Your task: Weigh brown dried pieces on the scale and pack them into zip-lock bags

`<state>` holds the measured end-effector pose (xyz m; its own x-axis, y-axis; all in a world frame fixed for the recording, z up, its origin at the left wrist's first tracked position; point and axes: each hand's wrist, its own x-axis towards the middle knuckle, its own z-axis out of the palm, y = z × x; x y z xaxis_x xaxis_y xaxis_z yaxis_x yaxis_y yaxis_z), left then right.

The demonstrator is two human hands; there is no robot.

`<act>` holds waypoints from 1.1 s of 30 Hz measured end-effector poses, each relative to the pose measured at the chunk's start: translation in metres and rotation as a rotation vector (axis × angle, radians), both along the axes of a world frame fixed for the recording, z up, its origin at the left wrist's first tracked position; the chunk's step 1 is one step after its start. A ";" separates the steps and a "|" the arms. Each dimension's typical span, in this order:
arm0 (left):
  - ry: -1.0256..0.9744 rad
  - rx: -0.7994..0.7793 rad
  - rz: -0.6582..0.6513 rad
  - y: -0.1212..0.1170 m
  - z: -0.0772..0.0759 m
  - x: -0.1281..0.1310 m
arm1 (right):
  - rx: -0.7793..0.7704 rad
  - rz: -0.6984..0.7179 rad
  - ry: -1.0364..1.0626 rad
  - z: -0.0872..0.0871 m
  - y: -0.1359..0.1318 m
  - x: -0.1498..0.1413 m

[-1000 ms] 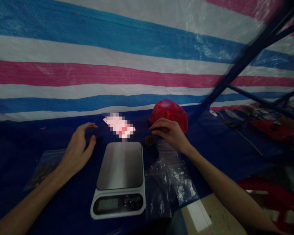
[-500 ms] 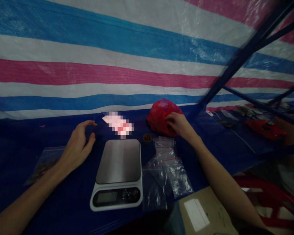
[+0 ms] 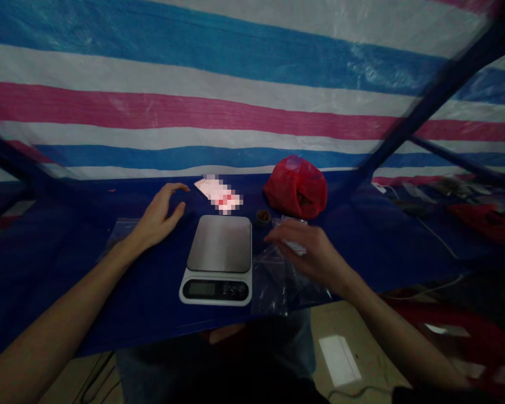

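A digital kitchen scale (image 3: 219, 244) with a bare metal plate stands on the blue-covered table. To its left rests my left hand (image 3: 162, 216), thumb and fingers apart and holding nothing, close to a phone-like pale object (image 3: 206, 191) that is partly pixelated. My right hand (image 3: 305, 249) hovers over clear zip bags (image 3: 271, 280), fingertips pressed together; whatever they may hold is hidden. Behind that hand sits a red plastic bag (image 3: 294, 185), its mouth showing something brown inside. A small cup (image 3: 263, 217) with brown contents stands between scale and red bag.
Another zip bag (image 3: 124, 227) lies partly behind my left forearm. Blue metal bars (image 3: 408, 132) slant up at the right, before a striped tarp wall (image 3: 219, 129). Farther right lie a white cable (image 3: 437, 238) and another red bag (image 3: 483, 219).
My right hand has come out of the red bag and moved toward me, over the clear bags. The left hand keeps its open pose. The view has shifted, showing my lap.
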<state>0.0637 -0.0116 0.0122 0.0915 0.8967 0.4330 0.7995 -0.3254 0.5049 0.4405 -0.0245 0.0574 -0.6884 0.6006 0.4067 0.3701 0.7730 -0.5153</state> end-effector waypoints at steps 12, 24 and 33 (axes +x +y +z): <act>-0.464 -0.133 -0.218 -0.005 -0.020 0.042 | 0.207 -0.103 -0.235 -0.053 -0.076 -0.054; -0.539 -0.069 -0.075 0.004 -0.021 0.029 | 0.302 -0.021 -0.252 -0.045 -0.076 -0.051; -0.528 0.028 -0.051 0.013 -0.024 0.022 | 0.299 -0.122 -0.179 -0.050 -0.080 -0.052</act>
<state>0.0853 0.0012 -0.0120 -0.1024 0.8842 0.4557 0.4218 -0.3763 0.8249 0.3884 -0.1049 0.0075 -0.6956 0.5552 0.4560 0.5325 0.8245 -0.1917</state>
